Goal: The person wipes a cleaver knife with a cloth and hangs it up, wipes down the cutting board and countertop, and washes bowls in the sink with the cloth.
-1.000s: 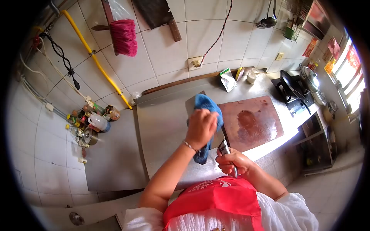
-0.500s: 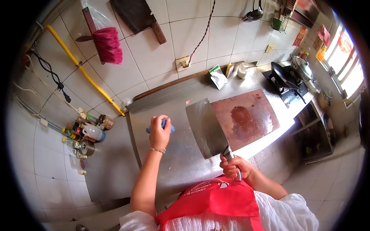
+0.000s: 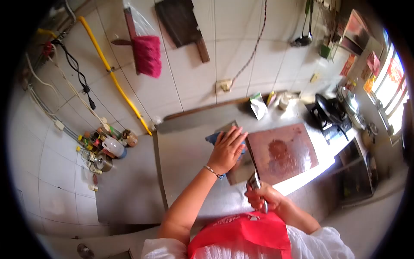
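Note:
My right hand (image 3: 261,196) is wrapped around the handle of a large cleaver (image 3: 242,173). Its wide metal blade lies over the steel counter, along the left side of a reddish-brown board (image 3: 282,166). On that blade my left hand (image 3: 226,151) presses a blue cloth (image 3: 212,137), fingers stretched out over it. Only edges of the cloth show past the hand, which also hides the middle of the blade. A wet-looking dark patch marks the board.
Bottles and jars (image 3: 114,147) crowd the left end of the steel counter (image 3: 181,142). A packet (image 3: 258,106) stands at the back, near the wall. On the right, a black wok (image 3: 327,110) sits on the stove. A pink brush (image 3: 147,56) and a dark cleaver (image 3: 177,23) hang above.
My left hand has moved right with the blue cloth, from above the counter onto the cleaver blade, and its fingers have straightened. My right hand keeps its grip. The camera view has shifted.

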Available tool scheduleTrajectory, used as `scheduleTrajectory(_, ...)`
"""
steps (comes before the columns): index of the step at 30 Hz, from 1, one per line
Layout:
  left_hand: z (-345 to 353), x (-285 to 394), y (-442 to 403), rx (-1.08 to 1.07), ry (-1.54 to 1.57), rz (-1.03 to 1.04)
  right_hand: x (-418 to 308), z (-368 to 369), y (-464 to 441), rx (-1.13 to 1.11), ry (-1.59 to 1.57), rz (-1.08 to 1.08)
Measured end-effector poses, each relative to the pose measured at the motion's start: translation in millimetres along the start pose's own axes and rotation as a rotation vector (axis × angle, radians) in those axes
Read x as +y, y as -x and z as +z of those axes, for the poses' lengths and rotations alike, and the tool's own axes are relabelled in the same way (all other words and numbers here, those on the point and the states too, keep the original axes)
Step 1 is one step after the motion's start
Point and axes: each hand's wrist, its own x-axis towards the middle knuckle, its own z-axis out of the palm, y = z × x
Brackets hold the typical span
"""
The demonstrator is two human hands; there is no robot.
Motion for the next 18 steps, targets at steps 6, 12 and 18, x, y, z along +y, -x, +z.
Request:
scheduleTrajectory(6,-15.4,-80.2,17.0,0.456,0.427,-0.589,-9.7,15.9,1.0,-0.059,0.167,0.092)
scheduleTrajectory(12,-32.4,-77.0,116.0,0.367,0.884,-1.025,-119.2,73.7,-30.7,-0.110,0.845,-0.385)
scheduleTrajectory(18,-39.0,-19.6,188.0,0.303,0.911,-1.120,-260.8,166.2,-121.6,0.211,0.909,-0.824)
